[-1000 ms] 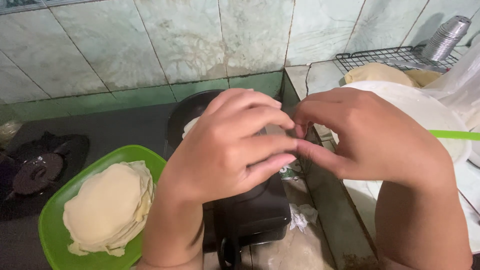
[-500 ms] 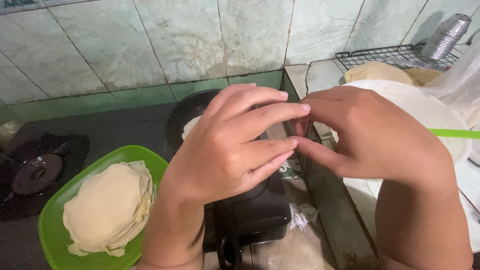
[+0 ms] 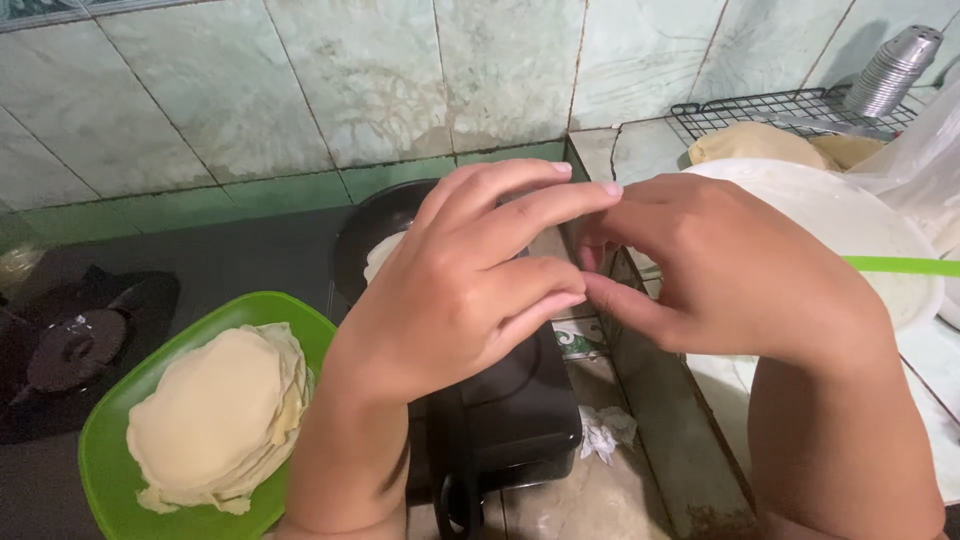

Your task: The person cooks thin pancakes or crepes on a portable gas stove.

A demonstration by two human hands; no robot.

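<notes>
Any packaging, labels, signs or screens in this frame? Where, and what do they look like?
No labels, signs or screens show.
Clear plastic bag: far right edge, above the white bowl; translucent, crumpled, contents not discernible.
Crumpled white scrap, perhaps paper or wrapper: on the counter beside the black stove, below the right hand; small, wadded.

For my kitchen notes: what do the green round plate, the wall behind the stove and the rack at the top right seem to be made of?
Green round plate: likely plastic, with a smooth, even colour. Wall: glazed marbled tiles with grout lines. Black rack: thin wire grid, probably coated metal.
</notes>
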